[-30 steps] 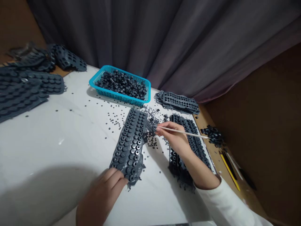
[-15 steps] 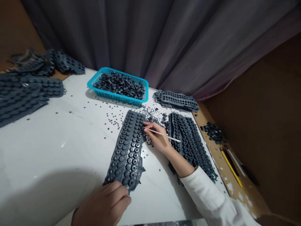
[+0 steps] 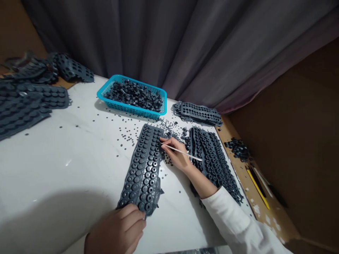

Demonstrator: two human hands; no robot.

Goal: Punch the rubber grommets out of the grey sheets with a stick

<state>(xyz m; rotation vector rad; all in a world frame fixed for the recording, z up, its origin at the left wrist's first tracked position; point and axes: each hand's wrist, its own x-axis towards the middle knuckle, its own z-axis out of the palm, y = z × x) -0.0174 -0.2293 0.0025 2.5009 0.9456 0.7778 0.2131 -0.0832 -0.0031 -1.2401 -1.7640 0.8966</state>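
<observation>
A dark grey rubber sheet point(image 3: 140, 165) with rows of round raised knobs lies lengthwise before me on the white table. Some knobs have a hole in the middle, others look closed. At its near end my left hand point(image 3: 119, 225) grips the edge, fingers curled over it. My right hand point(image 3: 176, 153) pinches a thin white stick point(image 3: 182, 152), its tip at the sheet's right edge toward the far end. Small dark discs point(image 3: 127, 135) are scattered around the far half of the sheet.
A blue basket point(image 3: 132, 110) full of small dark rubber pieces stands at the back. Knobbed sheets point(image 3: 214, 155) lie to the right, perforated sheets point(image 3: 197, 112) behind them, more sheets point(image 3: 23, 109) at left. A yellow tool point(image 3: 258, 188) rests on the brown board at right.
The view has shifted very slightly. Both hands stay in nearly the same places, and the stick's tip remains at the sheet's right edge.
</observation>
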